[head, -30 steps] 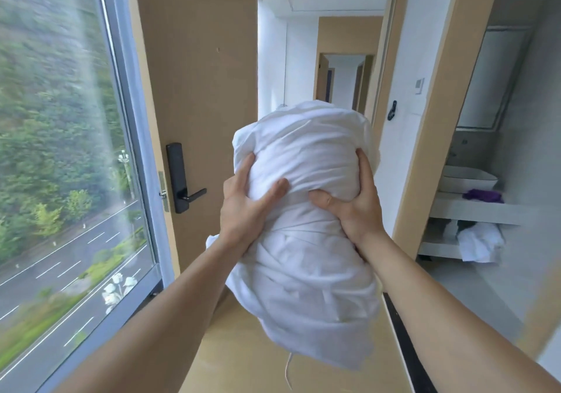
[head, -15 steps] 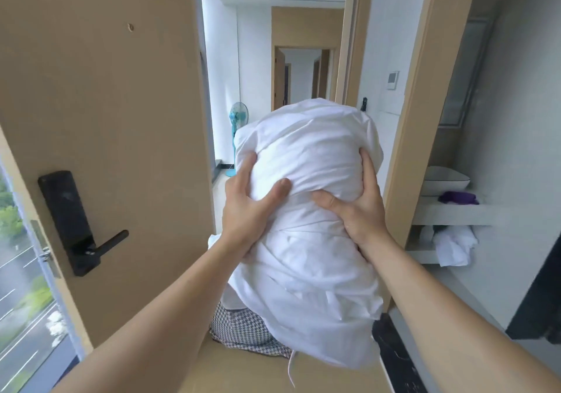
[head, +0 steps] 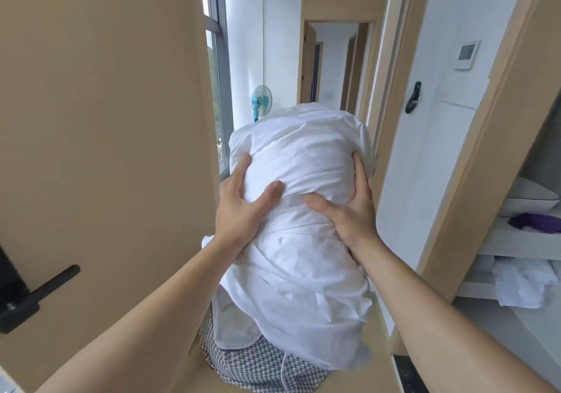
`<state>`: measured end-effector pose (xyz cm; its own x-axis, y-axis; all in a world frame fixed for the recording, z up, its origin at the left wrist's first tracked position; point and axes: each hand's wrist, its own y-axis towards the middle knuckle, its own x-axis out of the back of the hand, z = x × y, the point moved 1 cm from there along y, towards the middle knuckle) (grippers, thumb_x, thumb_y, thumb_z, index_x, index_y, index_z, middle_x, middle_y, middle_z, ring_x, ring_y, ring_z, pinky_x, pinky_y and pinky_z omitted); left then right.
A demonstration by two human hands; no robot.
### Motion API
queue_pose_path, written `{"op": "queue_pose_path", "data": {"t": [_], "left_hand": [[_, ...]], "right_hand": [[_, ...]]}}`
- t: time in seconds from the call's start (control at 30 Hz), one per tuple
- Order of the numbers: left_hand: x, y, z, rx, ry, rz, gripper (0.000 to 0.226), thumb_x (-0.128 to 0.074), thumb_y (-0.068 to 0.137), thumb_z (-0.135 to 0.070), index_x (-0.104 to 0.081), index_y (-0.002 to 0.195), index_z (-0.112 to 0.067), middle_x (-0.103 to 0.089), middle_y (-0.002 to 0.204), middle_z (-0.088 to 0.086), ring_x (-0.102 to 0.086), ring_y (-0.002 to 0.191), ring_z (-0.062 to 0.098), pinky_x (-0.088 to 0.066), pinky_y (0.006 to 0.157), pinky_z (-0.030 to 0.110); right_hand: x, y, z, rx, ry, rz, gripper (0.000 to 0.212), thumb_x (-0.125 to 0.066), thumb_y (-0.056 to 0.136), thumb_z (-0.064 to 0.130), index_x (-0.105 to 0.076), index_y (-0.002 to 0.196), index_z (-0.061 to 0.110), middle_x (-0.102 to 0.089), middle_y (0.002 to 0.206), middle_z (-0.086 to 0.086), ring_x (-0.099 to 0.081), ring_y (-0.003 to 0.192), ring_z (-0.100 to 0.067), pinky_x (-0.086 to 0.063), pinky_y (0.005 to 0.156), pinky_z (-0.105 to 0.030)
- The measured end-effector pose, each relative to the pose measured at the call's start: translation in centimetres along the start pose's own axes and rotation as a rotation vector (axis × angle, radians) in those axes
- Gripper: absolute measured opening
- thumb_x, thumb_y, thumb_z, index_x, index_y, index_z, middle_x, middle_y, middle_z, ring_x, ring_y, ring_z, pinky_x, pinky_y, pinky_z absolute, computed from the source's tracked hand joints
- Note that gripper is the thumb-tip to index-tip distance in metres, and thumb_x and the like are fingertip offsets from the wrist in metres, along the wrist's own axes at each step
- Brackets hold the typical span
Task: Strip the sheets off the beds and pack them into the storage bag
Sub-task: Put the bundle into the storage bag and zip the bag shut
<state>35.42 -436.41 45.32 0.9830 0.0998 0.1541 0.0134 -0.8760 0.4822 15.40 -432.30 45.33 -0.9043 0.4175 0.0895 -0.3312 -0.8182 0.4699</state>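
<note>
left hand | right hand | grip sheet bundle | houndstooth bag below

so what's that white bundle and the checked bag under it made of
The white bundle looks like thin woven cloth, likely cotton, matte: it creases finely and dents under the fingers. The checked bag looks like matte woven fabric in black-and-white houndstooth; the fibre cannot be told.
</note>
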Motion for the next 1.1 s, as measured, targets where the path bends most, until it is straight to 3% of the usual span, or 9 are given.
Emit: {"op": "queue_pose_path", "data": {"t": [0.27, 0.47, 0.7, 0.73, 0.8, 0.87, 0.97, 1.03, 1.1], "left_hand": [[-3.0, 13.9, 11.5, 0.07, 0.015, 0.054, 0.095, -0.066, 0.062, -0.077, -0.037, 0.146, -0.043, -0.039, 0.147, -0.012, -0.04, 0.134, 0.003, -0.033, 0.115, 0.038], [-5.3, 21.8, 18.5, 0.139, 0.024, 0.079, 0.094, -0.067, 0.059, -0.076, -0.038, 0.144, -0.047, -0.038, 0.147, -0.015, -0.041, 0.13, -0.001, -0.033, 0.113, 0.031], [-9.0, 29.3, 29.0, 0.259, 0.105, 0.053, 0.095, -0.07, 0.06, -0.071, -0.038, 0.145, -0.045, -0.041, 0.144, -0.011, -0.047, 0.132, 0.014, -0.039, 0.112, 0.043], [-9.6, 30.3, 30.9, 0.277, 0.125, 0.041, 0.094, -0.07, 0.06, -0.071, -0.038, 0.145, -0.045, -0.041, 0.142, -0.011, -0.047, 0.132, 0.014, -0.039, 0.111, 0.042], [-10.7, 32.0, 34.8, 0.291, 0.172, 0.038, 0.094, -0.068, 0.059, -0.071, -0.039, 0.144, -0.042, -0.04, 0.14, -0.011, -0.041, 0.127, -0.008, -0.034, 0.109, 0.017], [-11.5, 33.1, 38.9, 0.301, 0.219, 0.052, 0.095, -0.066, 0.059, -0.071, -0.04, 0.144, -0.04, -0.041, 0.138, -0.011, -0.035, 0.117, -0.025, -0.028, 0.096, -0.002], [-12.9, 33.4, 46.0, 0.357, 0.256, 0.123, 0.091, -0.066, 0.059, -0.069, -0.038, 0.142, -0.044, -0.042, 0.139, -0.011, -0.037, 0.122, -0.016, -0.028, 0.098, 0.003], [-13.8, 32.6, 51.2, 0.411, 0.234, 0.163, 0.086, -0.067, 0.061, -0.067, -0.037, 0.138, -0.048, -0.042, 0.14, -0.013, -0.038, 0.126, -0.01, -0.031, 0.104, 0.012], [-14.7, 31.2, 56.9, 0.466, 0.213, 0.199, 0.083, -0.068, 0.061, -0.066, -0.037, 0.137, -0.05, -0.043, 0.139, -0.016, -0.04, 0.128, -0.007, -0.032, 0.105, 0.018]], "right_hand": [[-7.3, 12.3, -10.2, -0.068, -0.011, -0.031, 0.121, -0.087, 0.04, 0.07, -0.022, 0.142, 0.066, -0.037, 0.138, 0.023, -0.042, 0.123, -0.003, -0.035, 0.096, -0.024], [-11.4, 19.8, -17.2, -0.149, -0.01, -0.029, 0.121, -0.089, 0.041, 0.067, -0.023, 0.143, 0.065, -0.038, 0.143, 0.021, -0.043, 0.128, -0.005, -0.039, 0.11, -0.039], [-16.0, 28.1, -29.2, -0.277, 0.033, 0.059, 0.114, -0.087, 0.042, 0.066, -0.018, 0.132, 0.077, -0.037, 0.13, 0.029, -0.044, 0.122, -0.006, -0.039, 0.11, -0.048], [-16.8, 29.2, -31.4, -0.297, 0.054, 0.077, 0.114, -0.088, 0.043, 0.065, -0.019, 0.133, 0.076, -0.037, 0.13, 0.03, -0.045, 0.12, -0.003, -0.04, 0.109, -0.047], [-18.4, 30.5, -36.0, -0.343, 0.085, 0.079, 0.115, -0.088, 0.043, 0.064, -0.019, 0.135, 0.075, -0.035, 0.129, 0.035, -0.043, 0.117, 0.012, -0.041, 0.104, -0.038], [-20.2, 30.7, -40.8, -0.375, 0.116, 0.072, 0.116, -0.088, 0.043, 0.062, -0.02, 0.137, 0.073, -0.032, 0.13, 0.04, -0.038, 0.117, 0.021, -0.039, 0.1, -0.029], [-22.3, 29.4, -48.4, -0.461, 0.143, 0.027, 0.12, -0.089, 0.042, 0.059, -0.022, 0.142, 0.067, -0.033, 0.135, 0.039, -0.036, 0.126, 0.017, -0.038, 0.1, -0.022], [-23.5, 27.9, -53.2, -0.498, 0.123, 0.006, 0.123, -0.087, 0.041, 0.062, -0.022, 0.145, 0.062, -0.031, 0.131, 0.045, -0.034, 0.123, 0.023, -0.035, 0.094, -0.007], [-24.5, 26.1, -58.0, -0.544, 0.091, -0.008, 0.124, -0.087, 0.042, 0.061, -0.022, 0.147, 0.058, -0.03, 0.128, 0.05, -0.033, 0.123, 0.024, -0.032, 0.095, -0.005]]}}
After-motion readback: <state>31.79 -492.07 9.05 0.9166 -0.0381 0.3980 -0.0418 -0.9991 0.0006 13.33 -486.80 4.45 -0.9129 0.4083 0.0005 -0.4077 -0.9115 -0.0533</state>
